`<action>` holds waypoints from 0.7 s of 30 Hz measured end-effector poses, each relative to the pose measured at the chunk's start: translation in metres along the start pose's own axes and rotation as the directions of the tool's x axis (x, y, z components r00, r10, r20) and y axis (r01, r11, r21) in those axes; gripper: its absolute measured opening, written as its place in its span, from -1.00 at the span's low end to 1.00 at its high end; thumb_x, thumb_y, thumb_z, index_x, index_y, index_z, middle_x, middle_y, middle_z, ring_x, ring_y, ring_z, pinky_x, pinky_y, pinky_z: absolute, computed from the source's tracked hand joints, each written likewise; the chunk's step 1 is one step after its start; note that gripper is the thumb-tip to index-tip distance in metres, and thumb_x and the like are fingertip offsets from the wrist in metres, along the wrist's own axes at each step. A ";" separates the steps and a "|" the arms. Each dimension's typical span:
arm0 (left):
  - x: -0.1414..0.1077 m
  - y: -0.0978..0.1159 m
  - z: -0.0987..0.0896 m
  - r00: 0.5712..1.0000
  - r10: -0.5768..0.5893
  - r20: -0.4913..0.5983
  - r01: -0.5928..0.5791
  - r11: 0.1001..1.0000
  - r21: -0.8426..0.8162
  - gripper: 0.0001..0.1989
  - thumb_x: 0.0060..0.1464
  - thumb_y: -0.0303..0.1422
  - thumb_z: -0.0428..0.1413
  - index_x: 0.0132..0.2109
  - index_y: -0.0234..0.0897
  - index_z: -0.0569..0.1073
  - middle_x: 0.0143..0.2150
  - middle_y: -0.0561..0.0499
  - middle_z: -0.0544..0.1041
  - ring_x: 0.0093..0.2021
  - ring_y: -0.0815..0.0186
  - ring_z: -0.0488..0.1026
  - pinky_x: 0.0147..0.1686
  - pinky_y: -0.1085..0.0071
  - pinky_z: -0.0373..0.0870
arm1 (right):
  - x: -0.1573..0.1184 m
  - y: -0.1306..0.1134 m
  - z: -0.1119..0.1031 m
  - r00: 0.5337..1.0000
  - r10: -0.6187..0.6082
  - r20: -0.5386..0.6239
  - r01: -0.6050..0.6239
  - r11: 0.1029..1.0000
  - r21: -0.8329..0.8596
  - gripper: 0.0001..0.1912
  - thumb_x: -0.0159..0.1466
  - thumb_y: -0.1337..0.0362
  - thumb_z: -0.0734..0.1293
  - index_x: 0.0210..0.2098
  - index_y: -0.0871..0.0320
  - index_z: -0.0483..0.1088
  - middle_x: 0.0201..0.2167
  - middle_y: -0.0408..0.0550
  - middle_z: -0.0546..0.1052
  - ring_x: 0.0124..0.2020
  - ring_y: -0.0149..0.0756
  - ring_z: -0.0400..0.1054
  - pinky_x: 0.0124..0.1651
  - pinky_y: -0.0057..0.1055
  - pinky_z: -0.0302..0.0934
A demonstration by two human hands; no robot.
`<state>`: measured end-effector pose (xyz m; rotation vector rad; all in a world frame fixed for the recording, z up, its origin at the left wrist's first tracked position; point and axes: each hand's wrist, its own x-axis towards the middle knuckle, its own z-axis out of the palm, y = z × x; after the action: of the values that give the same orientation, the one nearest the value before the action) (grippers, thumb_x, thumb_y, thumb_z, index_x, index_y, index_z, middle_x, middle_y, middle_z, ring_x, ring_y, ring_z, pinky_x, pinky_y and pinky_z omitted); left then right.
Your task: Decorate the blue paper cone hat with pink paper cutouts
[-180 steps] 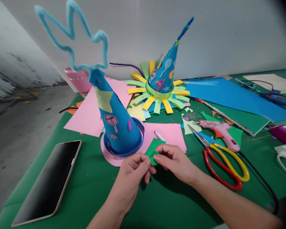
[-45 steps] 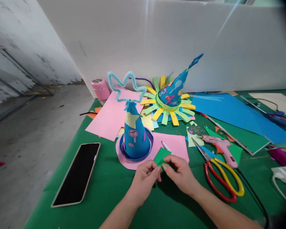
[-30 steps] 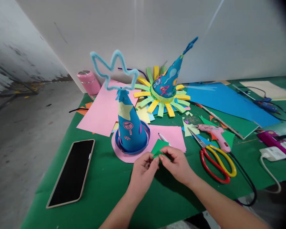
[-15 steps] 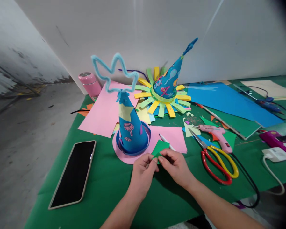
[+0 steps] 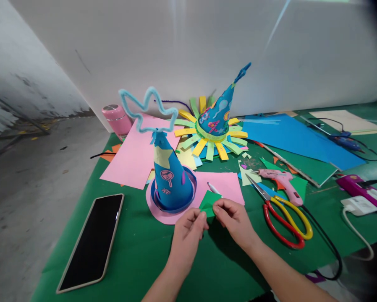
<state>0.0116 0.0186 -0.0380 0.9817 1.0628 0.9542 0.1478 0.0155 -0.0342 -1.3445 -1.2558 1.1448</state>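
A small piece of green paper (image 5: 210, 200) is held between both hands above the table's near side. My left hand (image 5: 190, 230) pinches its left edge, and my right hand (image 5: 234, 218) pinches the right edge. A crease seems to run across the piece. Just behind it lie a sheet of pink paper (image 5: 229, 184) and a white marker (image 5: 214, 189), partly hidden. Left of the hands stands a blue paper cone hat (image 5: 169, 180) with a yellow star and a light-blue pipe-cleaner shape (image 5: 149, 102) on top. To the right rest scissors (image 5: 284, 218) with red and yellow handles.
A phone (image 5: 92, 241) lies at the left. Beyond the scissors are a pink glue gun (image 5: 281, 178) with its cord and a purple power strip (image 5: 363, 188). Farther back stand a second cone hat (image 5: 218, 113) with a striped paper brim and a pink bottle (image 5: 117, 119).
The view has tilted slightly, so things sit lower in the picture. My fingertips have moved apart along the green paper, showing more of its lower part.
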 end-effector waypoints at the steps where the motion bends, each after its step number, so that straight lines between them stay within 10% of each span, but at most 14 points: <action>1: 0.000 0.001 0.001 1.000 0.004 -0.009 -0.004 1.000 0.001 -0.80 -0.04 -0.29 0.13 -0.50 -0.31 0.34 -0.59 0.15 0.27 -0.58 0.49 0.14 -0.55 0.54 0.07 | 0.000 -0.001 0.001 1.000 -0.010 -0.008 0.010 1.000 -0.011 -0.79 0.18 0.24 0.20 -0.54 0.20 0.27 -0.67 -0.26 0.18 -0.63 -0.50 0.02 -0.58 -0.53 -0.05; 21: -0.002 0.009 0.004 0.980 0.069 -0.185 -0.062 0.997 0.041 -0.84 -0.04 -0.32 0.11 -0.50 -0.30 0.40 -0.65 0.16 0.30 -0.64 0.48 0.14 -0.62 0.53 0.05 | -0.012 0.004 0.015 0.992 -0.083 -0.097 0.077 0.995 -0.067 -0.83 0.19 0.26 0.23 -0.23 0.17 0.30 -0.53 -0.15 0.40 -0.55 -0.42 0.26 -0.49 -0.49 0.16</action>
<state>0.0139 0.0183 -0.0283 0.9753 1.2130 1.1010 0.1334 0.0041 -0.0400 -1.3686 -1.2709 0.9774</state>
